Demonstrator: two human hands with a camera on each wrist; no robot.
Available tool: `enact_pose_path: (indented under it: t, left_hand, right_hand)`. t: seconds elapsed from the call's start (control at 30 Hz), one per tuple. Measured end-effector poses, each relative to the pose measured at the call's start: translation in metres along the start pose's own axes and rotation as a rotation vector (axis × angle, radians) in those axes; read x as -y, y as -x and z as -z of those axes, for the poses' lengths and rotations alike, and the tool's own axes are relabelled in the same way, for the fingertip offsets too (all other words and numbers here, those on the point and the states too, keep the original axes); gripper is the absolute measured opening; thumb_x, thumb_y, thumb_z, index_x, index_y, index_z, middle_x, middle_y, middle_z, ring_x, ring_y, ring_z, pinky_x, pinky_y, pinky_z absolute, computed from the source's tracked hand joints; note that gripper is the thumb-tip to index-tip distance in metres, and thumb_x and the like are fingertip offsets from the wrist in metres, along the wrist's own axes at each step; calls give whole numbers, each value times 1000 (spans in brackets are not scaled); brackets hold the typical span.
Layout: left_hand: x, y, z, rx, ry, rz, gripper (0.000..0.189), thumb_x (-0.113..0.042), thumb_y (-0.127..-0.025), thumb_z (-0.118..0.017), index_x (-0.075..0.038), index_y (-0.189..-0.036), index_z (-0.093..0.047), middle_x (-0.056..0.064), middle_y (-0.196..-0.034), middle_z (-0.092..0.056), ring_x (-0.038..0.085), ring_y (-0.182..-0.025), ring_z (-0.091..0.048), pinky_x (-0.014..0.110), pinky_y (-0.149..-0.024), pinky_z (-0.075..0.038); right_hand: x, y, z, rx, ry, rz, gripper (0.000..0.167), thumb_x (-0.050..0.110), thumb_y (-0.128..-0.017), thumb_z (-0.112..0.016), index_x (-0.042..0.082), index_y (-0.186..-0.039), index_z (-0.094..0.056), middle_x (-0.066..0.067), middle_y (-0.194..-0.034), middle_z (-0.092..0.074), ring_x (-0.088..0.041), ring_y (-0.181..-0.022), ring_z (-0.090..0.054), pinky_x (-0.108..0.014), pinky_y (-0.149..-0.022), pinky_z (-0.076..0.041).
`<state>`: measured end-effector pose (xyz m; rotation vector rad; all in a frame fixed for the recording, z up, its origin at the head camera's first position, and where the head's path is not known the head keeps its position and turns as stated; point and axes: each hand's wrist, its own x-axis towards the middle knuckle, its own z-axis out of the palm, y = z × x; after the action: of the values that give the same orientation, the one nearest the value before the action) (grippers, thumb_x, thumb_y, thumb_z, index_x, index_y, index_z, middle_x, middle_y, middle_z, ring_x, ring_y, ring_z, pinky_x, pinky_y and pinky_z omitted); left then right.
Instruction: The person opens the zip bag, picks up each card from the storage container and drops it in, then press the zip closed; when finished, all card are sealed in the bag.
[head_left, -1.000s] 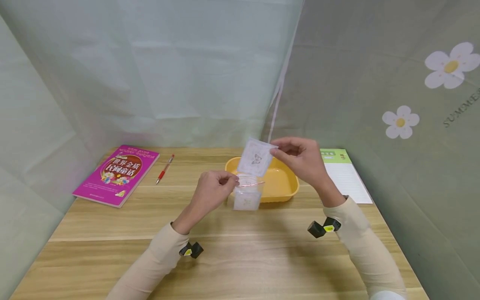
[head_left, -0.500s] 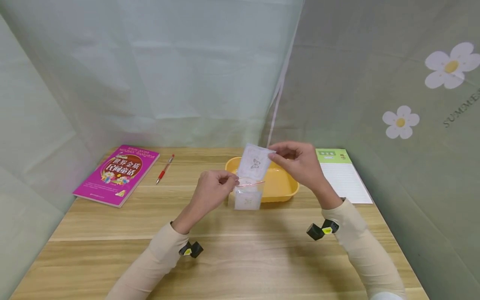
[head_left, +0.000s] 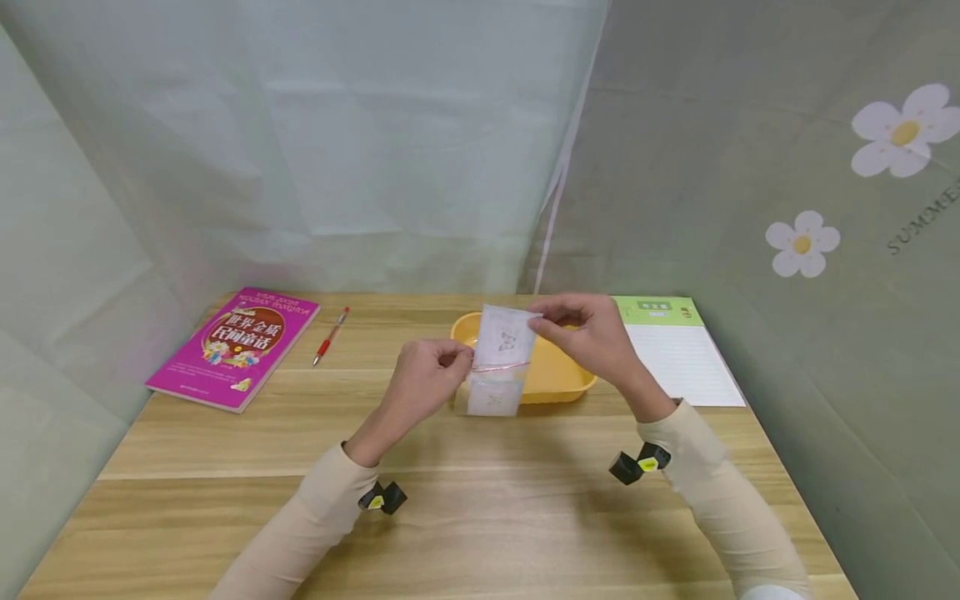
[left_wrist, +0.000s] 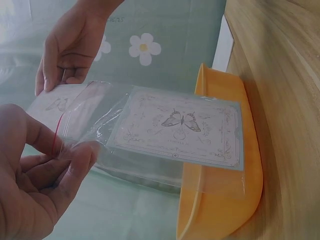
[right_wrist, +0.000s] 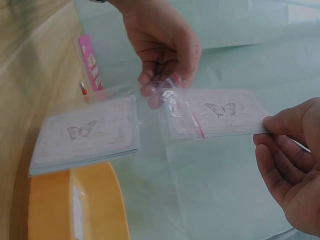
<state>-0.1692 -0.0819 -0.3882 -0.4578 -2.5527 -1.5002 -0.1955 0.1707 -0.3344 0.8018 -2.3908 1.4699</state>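
My left hand (head_left: 429, 375) pinches the red-striped mouth of a clear zip bag (left_wrist: 107, 112) between thumb and fingers. Inside the bag's lower part lies a white card (left_wrist: 182, 125) printed with a butterfly and an ornate border; in the right wrist view it shows as a small stack. My right hand (head_left: 588, 333) pinches a corner of another butterfly card (right_wrist: 220, 110). That card's far end overlaps the bag's mouth, just past the red strip. Both hands hold these things up over the front of a yellow tray (head_left: 558, 385).
A purple book (head_left: 236, 350) lies on the wooden table at the left, with a red pen (head_left: 331, 337) beside it. A green-topped writing pad (head_left: 682, 354) lies at the right, partly behind my right hand. Fabric curtains (head_left: 390, 150) surround the table.
My right hand has come down and slightly left with its card, from above the bag to overlapping its mouth. My left hand and the bag have barely moved.
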Motion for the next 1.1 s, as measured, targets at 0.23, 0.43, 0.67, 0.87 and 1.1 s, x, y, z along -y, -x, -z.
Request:
enact_pose_path:
  t: [0.23,0.43,0.67,0.87,1.1]
  left_hand:
    - [-2,0,0,-11,-2,5,19,-14,-95,-64,-7,-90,-81,-1,-69,-70,13,-66,-64,30,-62,-53]
    - [-2,1,1,-12,11,18,20,-16,-95,-63,-7,-92,-81,0,-71,-71,13,-68,-66,30,-63,-55]
    - [0,0,0,-18,17,17,21,-16,-95,-63,-7,-93,-81,-2,-72,-72,13,-69,-67,29,-63,-55]
    - [0,0,1,-17,17,19,20,-16,-95,-63,-6,-92,-81,4,-73,-73,13,-67,-65,29,-61,-53]
    - [0,-1,2,-17,24,11,20,-13,-95,-62,-6,-88,-80,7,-72,-72,13,-65,-63,28,-59,-52]
  right_hand:
    - [-4,2,-7,6,33,4,11,5,-89,-78,4,-100,-80,-8,-93,-77,-16,-73,-68,-24,-66,-55]
    - [-9,7,-12,34,41,-38,11,9,-90,-78,6,-100,-80,-7,-94,-77,-16,-75,-69,-26,-69,-57]
    - [-16,12,-20,51,22,-14,10,8,-91,-76,4,-99,-80,-8,-96,-78,-17,-78,-71,-35,-73,-60]
    - [-18,17,-23,43,46,-2,8,9,-91,-77,7,-98,-81,-4,-95,-78,-15,-80,-70,-33,-73,-59]
    - [-21,19,-25,67,38,-12,9,9,-92,-76,8,-98,-81,-4,-96,-78,-14,-80,-69,-28,-73,-58]
